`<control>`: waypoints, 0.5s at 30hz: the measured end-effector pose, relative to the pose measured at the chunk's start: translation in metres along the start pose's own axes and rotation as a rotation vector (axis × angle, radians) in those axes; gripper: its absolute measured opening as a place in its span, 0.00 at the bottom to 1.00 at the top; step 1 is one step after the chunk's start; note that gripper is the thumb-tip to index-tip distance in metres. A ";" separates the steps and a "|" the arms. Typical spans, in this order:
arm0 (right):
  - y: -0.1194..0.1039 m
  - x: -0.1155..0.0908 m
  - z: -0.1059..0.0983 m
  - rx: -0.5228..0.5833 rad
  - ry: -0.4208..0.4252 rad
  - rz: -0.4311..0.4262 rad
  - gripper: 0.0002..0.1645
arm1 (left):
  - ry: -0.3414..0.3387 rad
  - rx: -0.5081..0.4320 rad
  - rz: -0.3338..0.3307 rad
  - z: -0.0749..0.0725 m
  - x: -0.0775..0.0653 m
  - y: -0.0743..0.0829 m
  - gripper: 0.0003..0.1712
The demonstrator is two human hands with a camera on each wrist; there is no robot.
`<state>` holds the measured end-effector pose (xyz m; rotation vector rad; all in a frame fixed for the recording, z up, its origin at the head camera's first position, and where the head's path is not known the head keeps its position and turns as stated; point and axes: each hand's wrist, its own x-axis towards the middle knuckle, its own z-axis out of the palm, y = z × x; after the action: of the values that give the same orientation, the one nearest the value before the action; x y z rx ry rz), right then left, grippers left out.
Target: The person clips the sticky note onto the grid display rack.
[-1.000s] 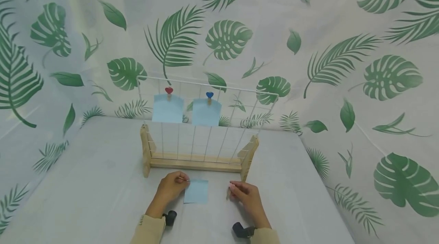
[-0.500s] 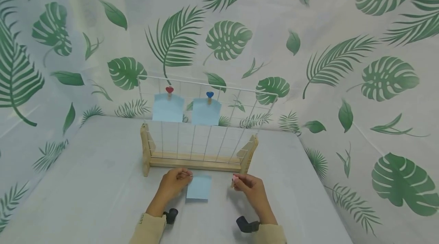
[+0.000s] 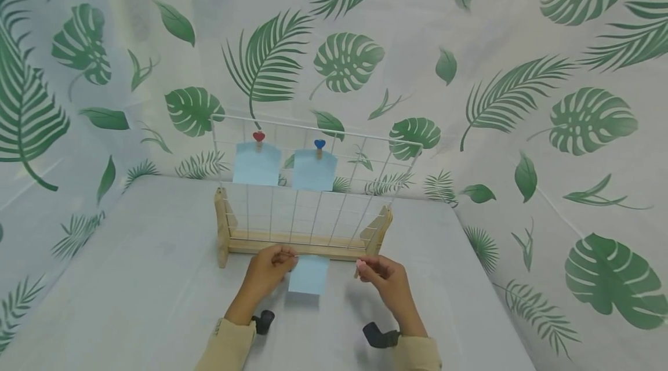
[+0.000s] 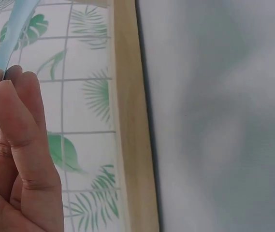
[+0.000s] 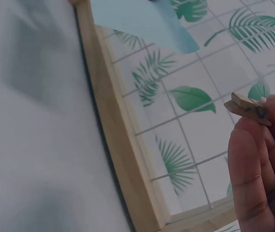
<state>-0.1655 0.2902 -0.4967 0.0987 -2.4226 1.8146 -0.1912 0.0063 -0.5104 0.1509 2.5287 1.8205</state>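
Observation:
My left hand (image 3: 268, 274) pinches a light blue sheet of paper (image 3: 309, 276) by its upper left corner, in front of the rack's wooden base. In the left wrist view the paper (image 4: 14, 34) shows nearly edge-on between thumb and fingers. My right hand (image 3: 388, 281) pinches a small wooden clothespin with a pink top (image 3: 359, 268), to the right of the paper. Its wooden legs (image 5: 243, 106) stick out past the fingertips in the right wrist view. Behind both hands stands a white wire grid rack (image 3: 323, 217).
Two blue sheets hang on the grid, one under a red heart clothespin (image 3: 258, 137), the other under a blue heart clothespin (image 3: 320, 145). The grid stands in a wooden base (image 3: 297, 249) on a white-covered table (image 3: 156, 278). A leaf-print curtain (image 3: 412, 23) surrounds the table.
The left hand has moved up and right with the paper, which has come off the table toward the rack. The right hand has moved up and slightly right with the clothespin.

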 end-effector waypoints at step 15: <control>-0.019 0.001 -0.015 -0.019 0.051 -0.114 0.08 | -0.008 0.016 0.068 0.007 0.009 0.022 0.03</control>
<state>-0.1631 0.2993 -0.4743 0.1822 -2.3480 1.7245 -0.1977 0.0209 -0.4915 0.2469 2.5644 1.8187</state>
